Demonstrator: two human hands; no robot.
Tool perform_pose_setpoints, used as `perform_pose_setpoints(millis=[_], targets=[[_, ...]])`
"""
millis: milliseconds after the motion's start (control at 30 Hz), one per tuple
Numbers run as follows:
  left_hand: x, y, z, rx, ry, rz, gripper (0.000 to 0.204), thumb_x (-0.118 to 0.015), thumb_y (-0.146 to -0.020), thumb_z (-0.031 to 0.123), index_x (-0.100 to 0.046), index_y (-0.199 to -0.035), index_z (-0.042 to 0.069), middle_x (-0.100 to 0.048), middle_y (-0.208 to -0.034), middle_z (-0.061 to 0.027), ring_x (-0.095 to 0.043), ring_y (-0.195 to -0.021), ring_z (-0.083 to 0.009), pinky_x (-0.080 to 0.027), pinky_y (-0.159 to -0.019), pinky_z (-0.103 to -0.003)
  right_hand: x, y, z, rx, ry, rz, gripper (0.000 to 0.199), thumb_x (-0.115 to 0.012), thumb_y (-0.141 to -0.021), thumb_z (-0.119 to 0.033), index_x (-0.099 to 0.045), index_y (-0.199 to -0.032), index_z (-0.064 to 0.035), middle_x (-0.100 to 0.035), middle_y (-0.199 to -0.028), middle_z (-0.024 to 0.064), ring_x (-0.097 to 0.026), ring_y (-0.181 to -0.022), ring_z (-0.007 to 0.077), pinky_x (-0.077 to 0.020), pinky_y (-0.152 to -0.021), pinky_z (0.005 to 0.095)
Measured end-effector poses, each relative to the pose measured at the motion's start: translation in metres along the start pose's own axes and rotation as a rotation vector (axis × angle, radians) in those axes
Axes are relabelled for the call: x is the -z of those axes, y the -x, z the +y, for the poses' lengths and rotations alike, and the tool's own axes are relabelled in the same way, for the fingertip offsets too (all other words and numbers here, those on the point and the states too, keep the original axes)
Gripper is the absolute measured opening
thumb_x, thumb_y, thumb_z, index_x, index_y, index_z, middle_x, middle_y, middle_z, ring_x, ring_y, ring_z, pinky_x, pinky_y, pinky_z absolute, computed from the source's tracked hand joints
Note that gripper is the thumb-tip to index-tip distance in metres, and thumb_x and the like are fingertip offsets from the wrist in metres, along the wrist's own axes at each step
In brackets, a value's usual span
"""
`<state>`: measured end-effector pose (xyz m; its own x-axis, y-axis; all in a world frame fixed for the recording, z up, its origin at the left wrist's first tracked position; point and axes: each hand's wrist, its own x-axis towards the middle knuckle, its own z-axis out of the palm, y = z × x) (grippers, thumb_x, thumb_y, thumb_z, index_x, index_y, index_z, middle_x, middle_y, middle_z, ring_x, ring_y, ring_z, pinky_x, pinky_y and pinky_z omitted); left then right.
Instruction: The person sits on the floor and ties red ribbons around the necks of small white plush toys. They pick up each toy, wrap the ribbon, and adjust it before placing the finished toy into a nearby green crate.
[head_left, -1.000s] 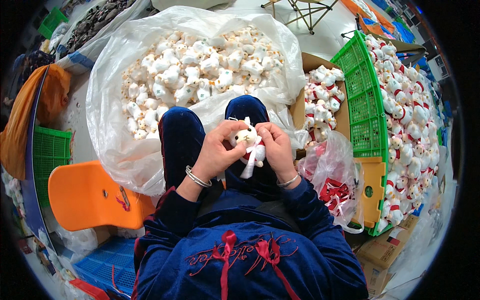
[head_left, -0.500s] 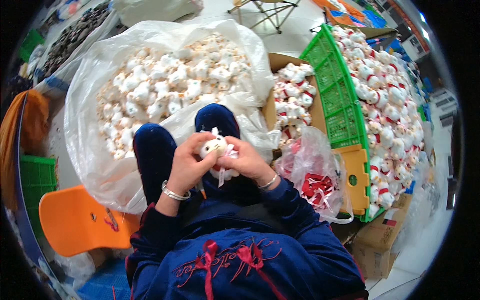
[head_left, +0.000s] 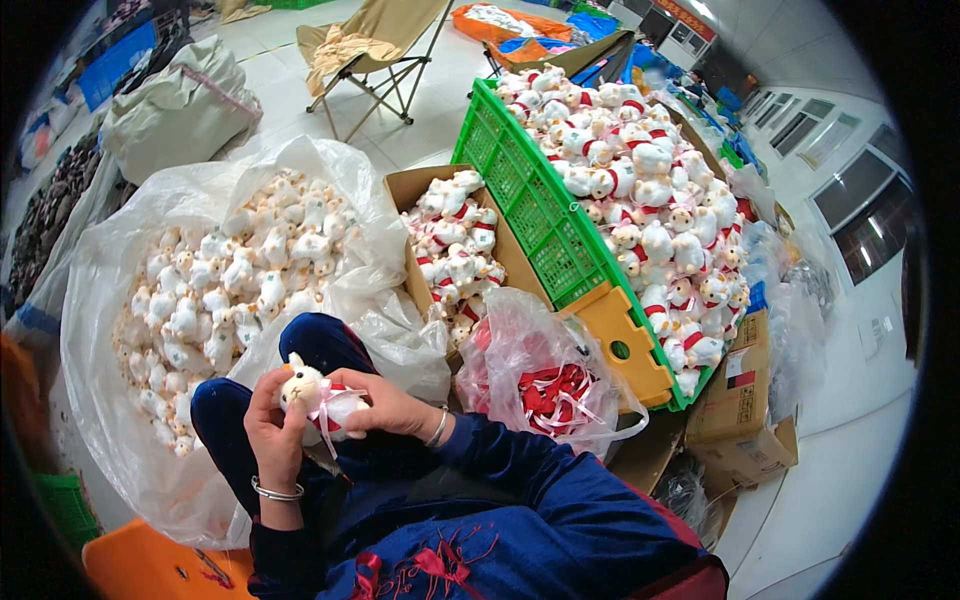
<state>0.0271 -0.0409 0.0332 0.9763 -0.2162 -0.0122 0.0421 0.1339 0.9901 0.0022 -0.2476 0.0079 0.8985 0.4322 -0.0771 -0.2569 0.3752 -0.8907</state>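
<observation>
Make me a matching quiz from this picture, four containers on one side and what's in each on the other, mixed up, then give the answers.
Containers
1. big clear plastic bag
2. green crate
3. cardboard box
4. small clear bag

Contents
A. red and white ribbons
B. large heap of white plush toys with red bands
C. white plush toys without bands
D. small batch of banded plush toys

Pairs: 1-C, 2-B, 3-D, 4-A

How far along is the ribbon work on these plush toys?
Done: green crate and cardboard box hold ribboned toys. In hand: left hand and right hand hold one plush toy with a ribbon. Left: clear bag of many bare toys.
</observation>
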Motion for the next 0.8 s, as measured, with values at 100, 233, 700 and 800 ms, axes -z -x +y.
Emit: perform_pose_setpoints(millis=[100, 233, 700, 800], targets=[[0.008, -0.001, -0.004, 0.003, 0.004, 0.01, 0.041, -0.065, -0.094, 0.005, -0.058, -0.134, 0.0, -0.062, -0.128, -0.0107, -0.065, -0.105, -0.0138, -0.055, -0.087, -0.026, -0.01, 0.001, -0.003, 0.02, -0.034, 0.02, 0.063, -0.083, -0.083, -0.02, -0.049, -0.135, -0.0079, -0.061, -0.112, -0.0002, -0.06, -0.093, 0.0067, -0.0502, -0.077, 0.0228], [-0.017, -0.003, 0.002, -0.024, 0.192, 0.136, 0.054, -0.064, -0.097, 0.012, -0.044, -0.146, 0.001, -0.06, -0.131, -0.0122, -0.064, -0.114, -0.0185, -0.055, -0.087, -0.026, -0.013, -0.001, -0.006, 0.036, -0.039, 0.101, 0.055, -0.08, -0.087, -0.018, -0.048, -0.131, -0.0077, -0.059, -0.11, 0.0005, -0.059, -0.092, 0.0073, -0.0509, -0.077, 0.0224], [-0.039, 0.024, -0.032, -0.07, 0.183, 0.086, 0.049, -0.068, -0.095, 0.006, -0.051, -0.141, -0.002, -0.06, -0.132, -0.0109, -0.06, -0.118, -0.0181, -0.047, -0.104, -0.033, -0.021, -0.008, -0.006, 0.304, 0.285, 0.436, 0.051, -0.084, -0.087, -0.018, -0.053, -0.126, -0.0056, -0.06, -0.115, 0.0012, -0.057, -0.103, 0.0084, -0.0516, -0.09, 0.0254], [-0.038, 0.023, -0.045, -0.105, 0.182, 0.111, 0.048, -0.069, -0.094, 0.004, -0.053, -0.139, 0.0, -0.059, -0.132, -0.0093, -0.059, -0.118, -0.0171, -0.047, -0.105, -0.032, -0.021, -0.008, -0.004, 0.33, 0.316, 0.474, 0.049, -0.084, -0.087, -0.02, -0.053, -0.123, -0.0061, -0.059, -0.112, 0.0013, -0.056, -0.102, 0.0083, -0.0511, -0.089, 0.0254]])
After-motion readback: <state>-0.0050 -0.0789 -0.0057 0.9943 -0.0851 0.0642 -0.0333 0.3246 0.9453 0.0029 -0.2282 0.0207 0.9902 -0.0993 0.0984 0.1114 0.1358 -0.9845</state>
